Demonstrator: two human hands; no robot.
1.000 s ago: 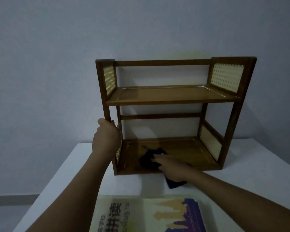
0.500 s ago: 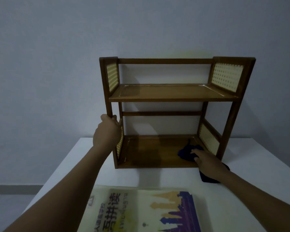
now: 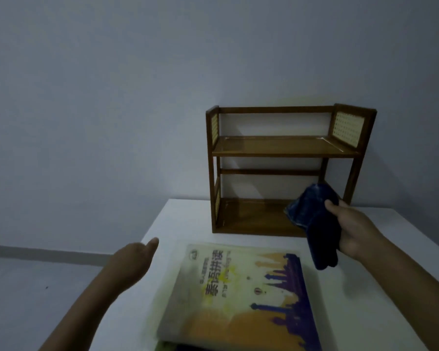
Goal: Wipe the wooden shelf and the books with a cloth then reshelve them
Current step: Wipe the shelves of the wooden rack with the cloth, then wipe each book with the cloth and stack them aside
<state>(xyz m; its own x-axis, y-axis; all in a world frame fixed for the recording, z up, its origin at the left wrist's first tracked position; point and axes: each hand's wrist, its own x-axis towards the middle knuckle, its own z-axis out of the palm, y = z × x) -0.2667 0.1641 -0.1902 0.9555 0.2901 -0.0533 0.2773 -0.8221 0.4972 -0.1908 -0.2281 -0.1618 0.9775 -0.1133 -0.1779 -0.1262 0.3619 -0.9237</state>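
I see the shelf (image 3: 284,148) empty, probably wiped — books (image 3: 241,297) remain; right hand (image 3: 355,229) grips the cloth (image 3: 317,219), left hand (image 3: 132,262) loose, holding nothing.

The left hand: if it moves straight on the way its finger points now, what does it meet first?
Probably nothing close. The left hand points up and right over the table corner, left of the wooden shelf; beyond that line only the wall shows. Depth is unclear.

Arms: 2 forearms in view, both bare, no sleeve visible up to the frame edge.
Left hand (image 3: 131,259): bare, no glove, ring or watch.
Right hand (image 3: 356,230): bare, wrist unadorned.
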